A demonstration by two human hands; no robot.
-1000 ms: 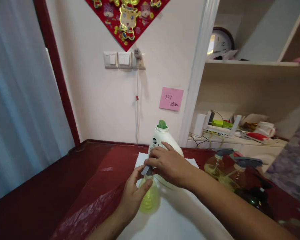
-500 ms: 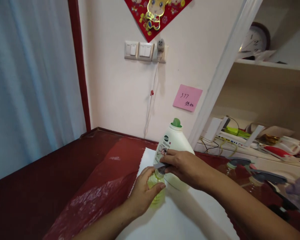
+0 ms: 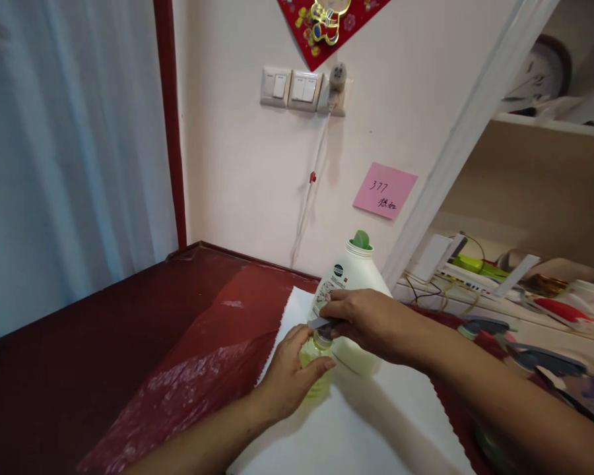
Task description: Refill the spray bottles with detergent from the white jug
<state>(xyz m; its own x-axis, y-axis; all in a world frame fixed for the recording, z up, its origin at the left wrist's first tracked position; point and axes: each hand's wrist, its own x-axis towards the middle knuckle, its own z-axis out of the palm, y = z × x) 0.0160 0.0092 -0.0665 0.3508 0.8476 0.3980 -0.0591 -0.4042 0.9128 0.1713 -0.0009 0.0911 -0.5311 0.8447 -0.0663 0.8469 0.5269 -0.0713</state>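
Note:
A small clear bottle of yellow-green liquid (image 3: 318, 390) stands upright on a white sheet (image 3: 356, 439). My left hand (image 3: 290, 376) is wrapped around its upper body, thumb on the near side. At the bottle's neck, my right hand (image 3: 363, 323) grips a grey spray head (image 3: 321, 323) from above. Its fingers partly hide the spray head, so how far it sits on the neck cannot be made out. Just behind both hands is a large white detergent jug (image 3: 373, 280), with a green spout (image 3: 361, 239) in its open mouth.
More bottles with grey spray heads (image 3: 549, 357) stand at the right, partly behind my forearm. A shelf (image 3: 455, 290) holds a white router (image 3: 519, 274) and cables. Crinkled red plastic film (image 3: 188, 382) covers the dark red tabletop (image 3: 79, 369). A white wall (image 3: 237, 178) rises behind.
The camera view has shifted slightly, moving the background right and a little up. Both hands keep their hold on the bottle and its spray head, with little visible movement.

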